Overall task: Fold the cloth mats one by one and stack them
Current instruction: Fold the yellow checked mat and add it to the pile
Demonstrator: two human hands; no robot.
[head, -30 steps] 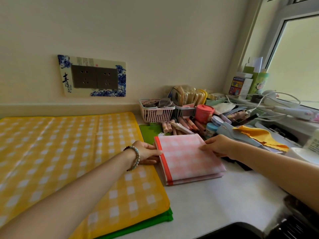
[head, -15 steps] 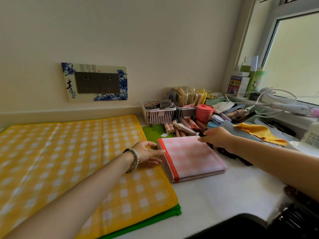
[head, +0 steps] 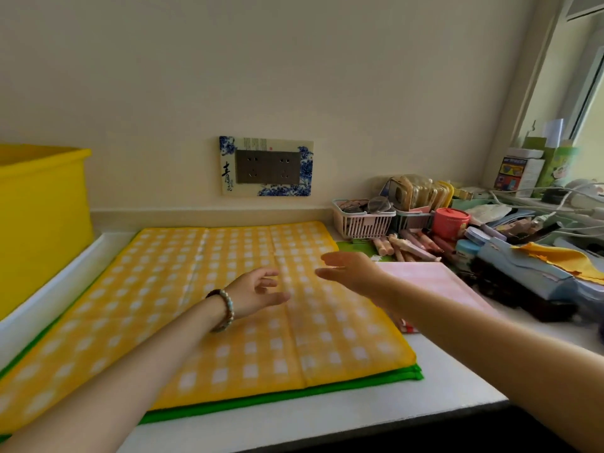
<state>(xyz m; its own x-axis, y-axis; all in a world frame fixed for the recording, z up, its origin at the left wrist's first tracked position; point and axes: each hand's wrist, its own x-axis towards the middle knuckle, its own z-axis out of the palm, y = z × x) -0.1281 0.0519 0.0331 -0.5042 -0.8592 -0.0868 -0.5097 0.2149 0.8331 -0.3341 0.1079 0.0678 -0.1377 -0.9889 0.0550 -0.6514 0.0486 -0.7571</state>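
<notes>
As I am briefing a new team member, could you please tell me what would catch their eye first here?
The big yellow checked mat lies spread flat on a green mat on the counter, with the open left hand and right hand hovering above it. A folded pink mat lies just to its right, and a bright yellow bin stands at the far left.

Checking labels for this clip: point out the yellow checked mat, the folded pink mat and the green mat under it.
yellow checked mat [head: 163, 289]: head view, bare top surface.
folded pink mat [head: 434, 280]: head view, top face.
green mat [head: 294, 396]: head view, front edge strip.
</notes>
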